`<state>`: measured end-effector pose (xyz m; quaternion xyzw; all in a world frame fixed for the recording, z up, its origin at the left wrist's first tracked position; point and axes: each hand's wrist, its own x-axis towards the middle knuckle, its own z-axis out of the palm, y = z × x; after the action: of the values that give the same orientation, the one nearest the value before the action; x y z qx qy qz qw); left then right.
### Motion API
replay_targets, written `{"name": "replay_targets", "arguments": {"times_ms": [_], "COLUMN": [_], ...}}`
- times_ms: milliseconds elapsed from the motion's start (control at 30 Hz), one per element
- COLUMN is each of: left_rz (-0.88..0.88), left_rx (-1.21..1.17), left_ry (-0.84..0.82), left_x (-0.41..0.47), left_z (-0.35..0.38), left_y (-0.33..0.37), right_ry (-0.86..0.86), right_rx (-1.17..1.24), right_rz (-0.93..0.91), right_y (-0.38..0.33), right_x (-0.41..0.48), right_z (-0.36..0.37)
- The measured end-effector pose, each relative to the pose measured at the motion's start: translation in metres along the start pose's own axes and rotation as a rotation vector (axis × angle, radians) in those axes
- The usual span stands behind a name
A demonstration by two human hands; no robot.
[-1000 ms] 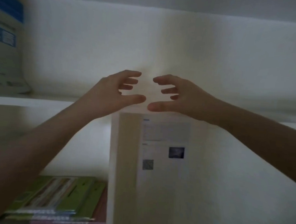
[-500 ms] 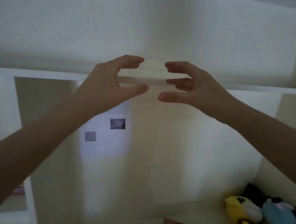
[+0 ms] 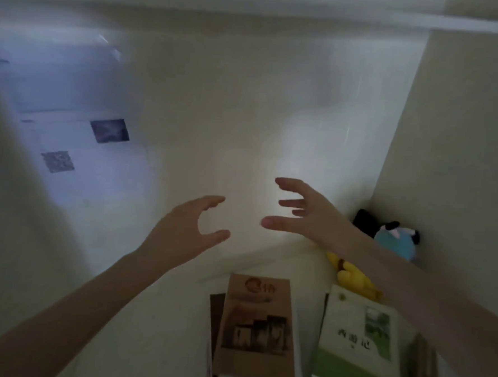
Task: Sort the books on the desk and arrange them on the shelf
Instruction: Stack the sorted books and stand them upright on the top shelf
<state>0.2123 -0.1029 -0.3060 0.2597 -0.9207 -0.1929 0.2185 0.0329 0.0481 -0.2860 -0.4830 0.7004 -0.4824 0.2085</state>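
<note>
At frame centre I see the left hand (image 3: 181, 233) and right hand (image 3: 313, 215) apart, both released, gripping nothing. At lower right the brown book (image 3: 255, 328) and green book (image 3: 355, 343) lie flat, side by side.

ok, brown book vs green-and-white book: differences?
The brown book has a tan cover with a red mark on top; the green-and-white book is pale with a green band below. The brown book lies over a darker book; under the green-and-white book I cannot tell. Both lie flat, cover up, untouched.
</note>
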Motion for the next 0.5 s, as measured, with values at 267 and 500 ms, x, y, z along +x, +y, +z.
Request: {"name": "replay_targets", "arguments": {"times_ms": [267, 500], "left_rz": [-0.336, -0.648], "left_rx": [-0.184, -0.402], "left_ry": [-0.321, -0.483], "left_x": [-0.022, -0.049], "left_z": [0.117, 0.182], "left_y": [-0.061, -0.092], "right_ry": [0.046, 0.031], "right_rx": [0.135, 0.158], "right_rz": [0.325, 0.63], "right_y": [0.14, 0.225], "right_x": [-0.026, -0.057], "right_z": [0.037, 0.075]}}
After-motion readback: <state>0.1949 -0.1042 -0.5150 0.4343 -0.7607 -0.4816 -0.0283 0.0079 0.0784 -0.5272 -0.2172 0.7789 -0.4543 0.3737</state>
